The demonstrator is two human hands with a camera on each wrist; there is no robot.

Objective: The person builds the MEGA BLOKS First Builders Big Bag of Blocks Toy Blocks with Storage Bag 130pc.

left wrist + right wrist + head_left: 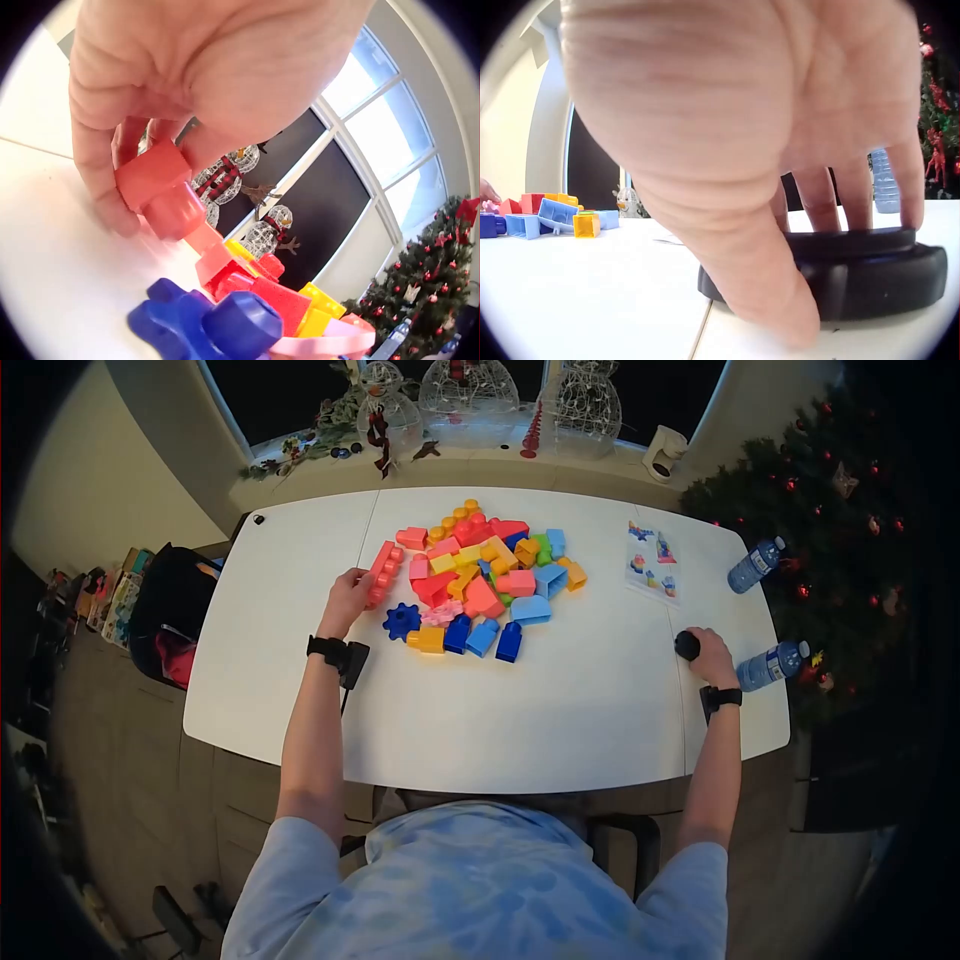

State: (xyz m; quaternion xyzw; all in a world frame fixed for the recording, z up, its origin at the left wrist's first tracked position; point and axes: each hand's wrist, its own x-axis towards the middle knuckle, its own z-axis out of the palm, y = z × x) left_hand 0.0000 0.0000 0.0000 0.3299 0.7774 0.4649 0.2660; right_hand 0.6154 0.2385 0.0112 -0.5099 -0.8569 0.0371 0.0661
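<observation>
My left hand (348,600) grips the near end of a long coral-red studded toy brick (386,572) at the left edge of a brick pile. In the left wrist view, fingers and thumb sit on either side of the coral brick (155,178). Close by lies a dark blue gear-shaped piece (402,622). Over on the right, my right hand (712,658) holds a round, flat black object (687,646). The right wrist view shows thumb and fingers around the black disc-like object (870,281), which rests on the tabletop.
Loose bricks in several colours, including a yellow-orange brick (428,641), cover the middle of the white table (520,730). A picture sheet (653,563) lies at the right. One water bottle (755,565) stands behind another bottle (772,666) near the right edge.
</observation>
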